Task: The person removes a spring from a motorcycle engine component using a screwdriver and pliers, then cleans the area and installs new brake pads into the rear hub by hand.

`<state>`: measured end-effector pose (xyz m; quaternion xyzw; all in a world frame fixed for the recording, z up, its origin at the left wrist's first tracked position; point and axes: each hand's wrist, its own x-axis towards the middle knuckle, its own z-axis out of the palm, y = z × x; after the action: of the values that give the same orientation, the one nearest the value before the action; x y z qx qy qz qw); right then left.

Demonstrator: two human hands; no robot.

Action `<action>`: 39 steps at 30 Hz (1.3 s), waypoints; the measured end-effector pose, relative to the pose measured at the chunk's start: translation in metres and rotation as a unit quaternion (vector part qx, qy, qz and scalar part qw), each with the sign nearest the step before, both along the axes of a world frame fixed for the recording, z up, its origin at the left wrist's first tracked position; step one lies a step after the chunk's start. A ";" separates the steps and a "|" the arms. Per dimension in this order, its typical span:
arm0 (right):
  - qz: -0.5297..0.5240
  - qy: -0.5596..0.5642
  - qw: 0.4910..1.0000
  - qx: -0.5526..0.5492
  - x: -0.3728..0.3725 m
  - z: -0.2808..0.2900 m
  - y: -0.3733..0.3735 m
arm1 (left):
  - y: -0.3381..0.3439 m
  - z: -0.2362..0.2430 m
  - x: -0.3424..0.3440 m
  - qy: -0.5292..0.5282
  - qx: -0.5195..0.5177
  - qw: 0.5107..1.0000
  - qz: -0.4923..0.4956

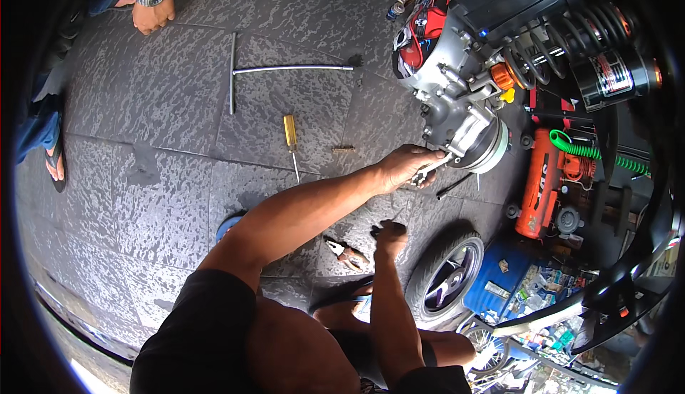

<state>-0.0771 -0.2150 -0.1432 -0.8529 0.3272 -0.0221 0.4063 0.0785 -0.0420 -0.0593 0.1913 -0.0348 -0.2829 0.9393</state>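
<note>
My left hand [412,166] is closed round a silver spanner [422,174] against the lower end of a grey scooter engine [457,87], beside its round cover [492,149]. Lower down, my right hand [391,238] is curled shut, with something dark at its fingers that I cannot make out. A pair of pliers [347,253] lies on the floor to the left of the right hand. Farther left on the tiles are a yellow-handled screwdriver [290,134] and a small rusty piece [343,149]. Beyond them rests a long T-handle wrench [285,69].
At the right are a wheel with a tyre [421,280], an orange air compressor [540,187], a green coiled hose [578,150] and a blue container [492,269] by cluttered small items. A shock absorber [549,62] juts over the engine. Another person's hand [151,17] and sandalled foot [54,162] are at left.
</note>
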 end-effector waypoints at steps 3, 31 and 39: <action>0.053 -0.231 0.971 -0.026 0.024 0.086 0.004 | 0.002 -0.001 0.001 0.005 0.017 1.000 0.005; 0.347 -0.174 0.866 -0.314 0.102 0.267 0.093 | 0.006 0.012 0.001 0.024 -0.024 0.999 -0.019; 0.440 -0.090 0.864 -0.228 0.099 0.267 0.088 | -0.005 0.012 -0.006 0.086 -0.075 0.994 0.004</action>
<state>0.0223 -0.1273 0.1242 -0.9714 -0.1342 0.0084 0.1955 0.0722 -0.0466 -0.0477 0.0960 0.0255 -0.2907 0.9516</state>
